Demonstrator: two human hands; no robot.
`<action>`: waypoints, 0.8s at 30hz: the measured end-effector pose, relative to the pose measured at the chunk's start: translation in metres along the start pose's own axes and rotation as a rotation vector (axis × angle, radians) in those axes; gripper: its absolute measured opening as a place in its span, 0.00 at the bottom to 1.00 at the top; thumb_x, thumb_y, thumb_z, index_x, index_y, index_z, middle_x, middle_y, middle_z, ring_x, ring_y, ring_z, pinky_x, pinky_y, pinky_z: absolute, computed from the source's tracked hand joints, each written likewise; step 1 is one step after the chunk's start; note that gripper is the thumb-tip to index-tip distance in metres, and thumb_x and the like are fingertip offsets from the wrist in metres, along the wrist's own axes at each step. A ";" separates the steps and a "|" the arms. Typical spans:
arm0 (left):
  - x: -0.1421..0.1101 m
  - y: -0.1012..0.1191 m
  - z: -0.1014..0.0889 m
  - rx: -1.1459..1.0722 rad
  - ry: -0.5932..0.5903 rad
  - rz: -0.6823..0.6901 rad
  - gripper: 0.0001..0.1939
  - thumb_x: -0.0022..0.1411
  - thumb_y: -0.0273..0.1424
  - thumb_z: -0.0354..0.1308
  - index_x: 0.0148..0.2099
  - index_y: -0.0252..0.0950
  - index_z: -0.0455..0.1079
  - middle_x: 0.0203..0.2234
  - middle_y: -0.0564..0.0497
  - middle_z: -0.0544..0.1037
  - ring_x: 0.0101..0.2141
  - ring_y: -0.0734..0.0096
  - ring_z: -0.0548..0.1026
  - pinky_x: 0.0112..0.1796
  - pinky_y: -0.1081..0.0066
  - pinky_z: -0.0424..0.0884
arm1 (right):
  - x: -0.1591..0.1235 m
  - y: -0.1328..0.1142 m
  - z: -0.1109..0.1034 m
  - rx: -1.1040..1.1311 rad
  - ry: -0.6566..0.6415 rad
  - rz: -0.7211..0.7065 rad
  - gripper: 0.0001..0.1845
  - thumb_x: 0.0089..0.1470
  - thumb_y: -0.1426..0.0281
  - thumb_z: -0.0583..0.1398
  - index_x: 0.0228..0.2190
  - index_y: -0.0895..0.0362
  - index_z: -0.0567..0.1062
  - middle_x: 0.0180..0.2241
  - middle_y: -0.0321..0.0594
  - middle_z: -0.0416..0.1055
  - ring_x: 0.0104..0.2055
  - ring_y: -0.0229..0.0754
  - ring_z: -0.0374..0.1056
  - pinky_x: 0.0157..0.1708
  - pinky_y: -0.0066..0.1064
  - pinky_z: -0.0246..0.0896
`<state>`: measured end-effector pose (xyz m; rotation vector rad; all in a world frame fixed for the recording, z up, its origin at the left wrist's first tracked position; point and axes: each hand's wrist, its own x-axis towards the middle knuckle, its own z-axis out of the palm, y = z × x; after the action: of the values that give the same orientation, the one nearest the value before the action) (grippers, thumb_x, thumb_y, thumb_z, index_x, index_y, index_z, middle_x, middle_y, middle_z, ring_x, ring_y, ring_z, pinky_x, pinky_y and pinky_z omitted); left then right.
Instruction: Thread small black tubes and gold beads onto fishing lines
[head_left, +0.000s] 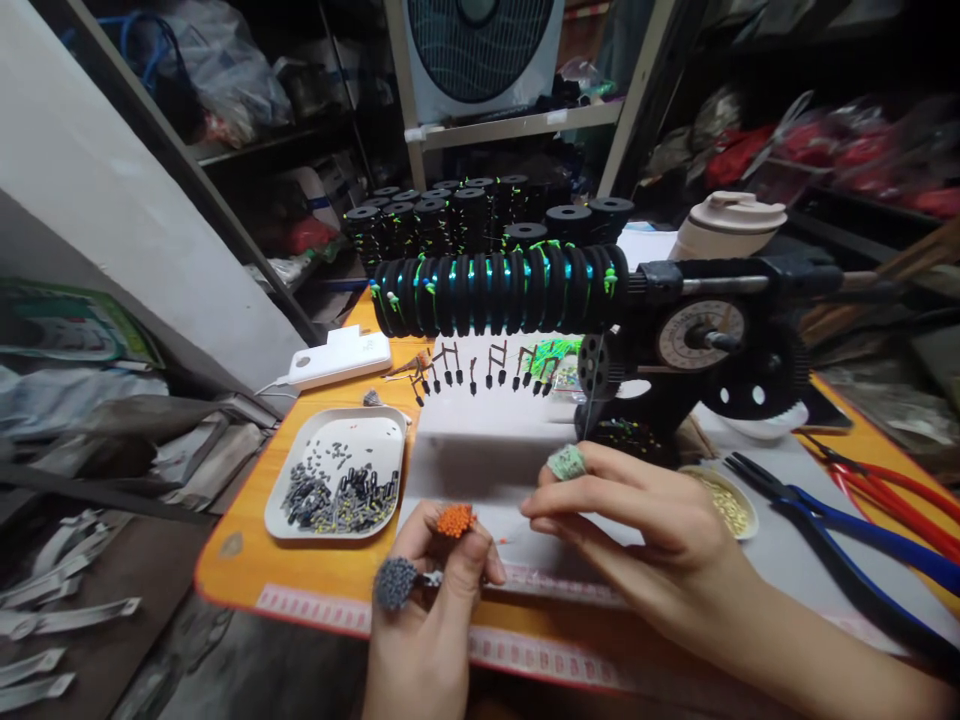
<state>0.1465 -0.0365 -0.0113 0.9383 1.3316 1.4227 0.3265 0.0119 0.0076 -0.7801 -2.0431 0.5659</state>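
My left hand (435, 610) is closed at the front edge of the table. Between thumb and fingers it grips a small orange cluster (455, 520) with a grainy top. A round dark grey cluster (396, 583) sticks out at its left side, held by the same hand. Off to the right, my right hand (637, 520) hovers over the white sheet (480, 440), thumb and fingers drawn together; what lies between them is too small to make out. A mottled green wrap (566, 462) covers one of its fingertips. Above stands a black ribbed roller (495, 290) wound with green and blue line.
A white tray (281, 510) of small grey, black and yellow pieces is at left. Right lie a dish of gold bits (750, 520), blue-handled pliers (810, 520) and red-handled pliers (885, 480). Black spools (431, 215), a cup (727, 225) and a white power strip (341, 358) stand behind.
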 end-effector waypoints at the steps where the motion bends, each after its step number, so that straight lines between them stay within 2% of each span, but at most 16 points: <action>1: 0.000 0.000 0.000 0.003 -0.004 -0.002 0.20 0.60 0.48 0.65 0.29 0.37 0.69 0.21 0.54 0.71 0.26 0.71 0.70 0.30 0.74 0.67 | 0.000 0.000 0.000 0.002 -0.005 -0.002 0.09 0.63 0.79 0.58 0.40 0.57 0.77 0.32 0.38 0.70 0.32 0.34 0.69 0.30 0.23 0.63; 8: -0.001 0.000 0.000 0.032 -0.016 0.001 0.20 0.60 0.48 0.65 0.28 0.38 0.69 0.21 0.53 0.72 0.25 0.70 0.70 0.29 0.73 0.67 | 0.000 0.001 -0.002 0.008 -0.027 0.003 0.10 0.62 0.80 0.58 0.39 0.57 0.77 0.32 0.38 0.70 0.32 0.34 0.70 0.30 0.23 0.63; 17: 0.000 -0.003 0.001 -0.010 -0.051 -0.010 0.20 0.61 0.48 0.65 0.27 0.37 0.69 0.21 0.55 0.72 0.26 0.74 0.69 0.31 0.75 0.65 | 0.001 -0.002 -0.001 0.031 -0.041 0.007 0.09 0.62 0.80 0.59 0.39 0.58 0.79 0.31 0.39 0.70 0.30 0.34 0.69 0.27 0.22 0.62; 21: -0.001 -0.001 0.007 0.073 -0.052 -0.003 0.18 0.61 0.47 0.64 0.29 0.38 0.72 0.22 0.55 0.74 0.26 0.72 0.71 0.30 0.75 0.67 | 0.000 -0.007 0.001 0.039 -0.039 -0.019 0.09 0.62 0.78 0.61 0.41 0.58 0.80 0.28 0.38 0.70 0.27 0.34 0.67 0.25 0.23 0.61; 24: -0.002 0.000 0.010 0.138 -0.037 0.042 0.17 0.62 0.47 0.63 0.30 0.39 0.73 0.23 0.55 0.75 0.25 0.71 0.73 0.29 0.74 0.68 | 0.001 -0.011 0.003 -0.044 -0.021 -0.044 0.07 0.61 0.78 0.60 0.38 0.59 0.79 0.27 0.38 0.69 0.27 0.36 0.65 0.24 0.25 0.60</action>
<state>0.1567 -0.0352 -0.0098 1.0840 1.4039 1.3522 0.3199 0.0046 0.0133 -0.7565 -2.0928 0.5078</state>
